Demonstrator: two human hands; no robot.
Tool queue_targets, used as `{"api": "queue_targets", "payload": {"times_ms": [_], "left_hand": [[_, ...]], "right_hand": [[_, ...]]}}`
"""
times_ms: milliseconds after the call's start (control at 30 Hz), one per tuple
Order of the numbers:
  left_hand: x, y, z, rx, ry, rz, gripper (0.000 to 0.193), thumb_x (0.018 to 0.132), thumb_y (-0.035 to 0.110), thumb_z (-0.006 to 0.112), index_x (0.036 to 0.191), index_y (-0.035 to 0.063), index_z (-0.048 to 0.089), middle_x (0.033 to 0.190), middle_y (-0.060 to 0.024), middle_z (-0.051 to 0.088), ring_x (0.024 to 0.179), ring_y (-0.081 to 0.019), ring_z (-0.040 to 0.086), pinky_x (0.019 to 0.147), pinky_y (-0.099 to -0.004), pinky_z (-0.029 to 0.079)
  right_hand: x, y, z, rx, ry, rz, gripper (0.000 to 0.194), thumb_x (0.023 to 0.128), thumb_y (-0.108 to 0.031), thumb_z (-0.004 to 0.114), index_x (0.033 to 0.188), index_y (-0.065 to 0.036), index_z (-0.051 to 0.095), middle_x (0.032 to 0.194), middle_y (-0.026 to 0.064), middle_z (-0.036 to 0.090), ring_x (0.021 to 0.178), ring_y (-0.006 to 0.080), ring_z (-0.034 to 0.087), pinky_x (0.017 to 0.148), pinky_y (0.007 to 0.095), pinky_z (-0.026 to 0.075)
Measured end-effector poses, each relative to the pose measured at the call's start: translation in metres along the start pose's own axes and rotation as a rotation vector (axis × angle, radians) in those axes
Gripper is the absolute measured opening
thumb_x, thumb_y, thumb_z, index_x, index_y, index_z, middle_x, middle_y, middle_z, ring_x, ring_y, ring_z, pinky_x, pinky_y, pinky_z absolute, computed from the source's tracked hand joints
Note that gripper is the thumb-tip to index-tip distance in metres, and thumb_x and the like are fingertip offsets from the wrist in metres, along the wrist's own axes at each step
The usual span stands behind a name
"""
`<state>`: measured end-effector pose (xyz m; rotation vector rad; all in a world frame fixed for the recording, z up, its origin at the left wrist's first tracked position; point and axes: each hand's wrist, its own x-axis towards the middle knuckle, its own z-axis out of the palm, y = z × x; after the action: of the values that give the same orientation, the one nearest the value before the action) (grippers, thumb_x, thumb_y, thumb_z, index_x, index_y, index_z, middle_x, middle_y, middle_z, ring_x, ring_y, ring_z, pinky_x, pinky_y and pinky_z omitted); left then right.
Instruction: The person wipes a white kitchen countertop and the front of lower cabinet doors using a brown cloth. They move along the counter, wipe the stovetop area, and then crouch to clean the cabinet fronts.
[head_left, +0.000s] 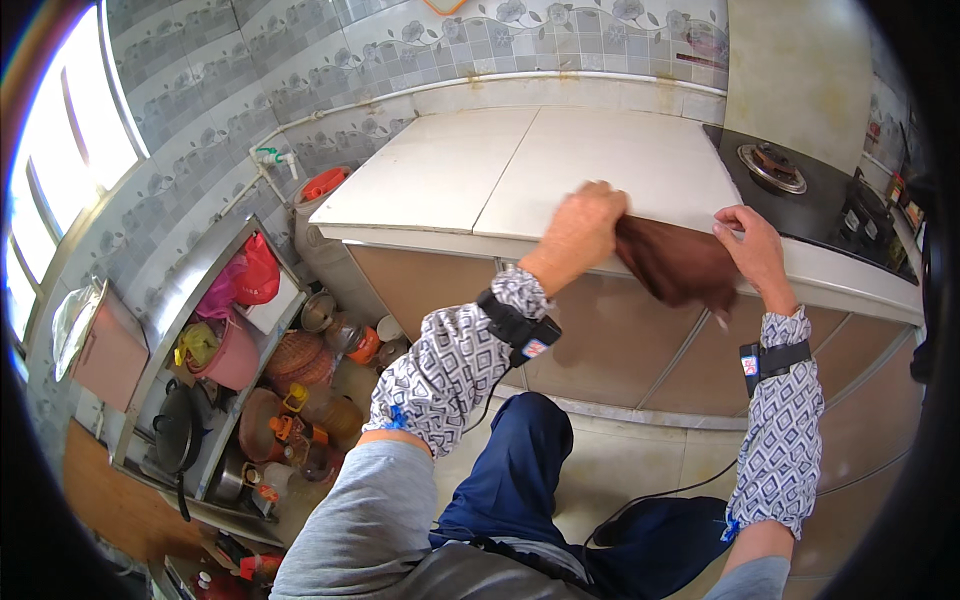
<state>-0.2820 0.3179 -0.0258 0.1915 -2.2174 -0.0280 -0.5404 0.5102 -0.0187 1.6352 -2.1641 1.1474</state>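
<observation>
My left hand (586, 223) is closed in a fist on one end of a dark brown cloth (667, 259), at the front edge of the white tiled countertop (600, 161). The cloth hangs in blurred folds over that edge, in front of the cabinet doors. My right hand (754, 251) is at the cloth's other side, thumb and fingers bent close together. Whether it pinches the cloth is unclear. Both forearms wear patterned sleeve covers with black straps at the wrists.
A black gas stove (772, 169) adjoins the counter at right. Left stands a metal shelf (191, 292) with a pink bucket (229, 356), a black pan (178, 424) and bags. Several bottles (307, 442) crowd the floor beside it. A water tap (281, 157) juts from the wall.
</observation>
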Motion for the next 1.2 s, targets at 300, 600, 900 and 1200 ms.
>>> {"api": "queue_targets", "payload": {"times_ms": [300,600,900,1200], "left_hand": [[-0.029,-0.065,-0.063,0.356,0.133,-0.083,0.017,0.086,-0.001,0.06,0.095,0.0053,0.074,0.102,-0.0153,0.074,0.103,-0.0399,0.07,0.088,-0.0526,0.058],[0.026,0.05,0.039,0.027,-0.081,-0.018,0.013,0.094,0.009,0.057,0.102,0.0043,0.067,0.101,-0.0201,0.071,0.095,-0.0418,0.07,0.086,-0.0501,0.059],[-0.021,-0.025,-0.031,0.199,-0.107,-0.23,0.013,0.094,0.008,0.061,0.103,0.0088,0.07,0.101,-0.0142,0.076,0.095,-0.0391,0.074,0.081,-0.0508,0.06],[-0.121,-0.185,-0.2,0.704,-0.176,-0.557,0.021,0.091,0.006,0.065,0.107,0.0096,0.076,0.109,-0.015,0.077,0.105,-0.039,0.075,0.091,-0.0506,0.06]], "right_hand": [[-0.004,-0.011,0.001,-0.131,0.057,0.015,0.023,0.095,-0.029,0.076,0.109,-0.01,0.077,0.115,0.0043,0.075,0.112,0.028,0.071,0.093,0.0412,0.056],[-0.004,-0.013,-0.003,-0.13,0.045,0.026,0.021,0.097,-0.025,0.077,0.111,-0.01,0.076,0.114,0.0046,0.075,0.105,0.0257,0.075,0.089,0.0399,0.057],[-0.005,-0.005,-0.002,-0.123,0.062,0.011,0.022,0.096,-0.025,0.077,0.109,-0.008,0.076,0.11,0.0049,0.074,0.1,0.0246,0.073,0.086,0.0383,0.057],[-0.006,-0.008,-0.002,-0.145,0.063,0.02,0.02,0.096,-0.026,0.076,0.108,-0.009,0.075,0.111,0.0038,0.074,0.103,0.0245,0.073,0.088,0.0394,0.056]]}}
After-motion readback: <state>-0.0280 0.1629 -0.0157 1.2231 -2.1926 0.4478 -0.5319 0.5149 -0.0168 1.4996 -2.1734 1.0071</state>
